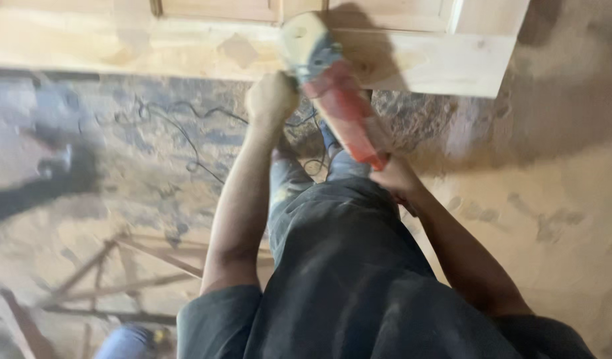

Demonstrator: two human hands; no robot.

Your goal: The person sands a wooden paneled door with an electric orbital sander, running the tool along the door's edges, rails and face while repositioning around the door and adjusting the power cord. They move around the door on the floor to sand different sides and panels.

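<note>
The whole head view is smeared by motion blur. The disc end of the red and grey handheld power sander [332, 86] is blurred, so contact with the pale wooden door panel [412, 63] cannot be judged. The panel is cut off by the top edge. The right hand [396, 178] is partly hidden behind the tool's rear. The thin black cable [186, 136] is lost behind the legs. A blue shape [123, 342] is cropped at the bottom edge.

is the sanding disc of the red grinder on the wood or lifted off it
On it, as far as the blur shows: the red grinder has its disc end lying against the pale wooden panel, gripped by the left hand and right hand.
</note>
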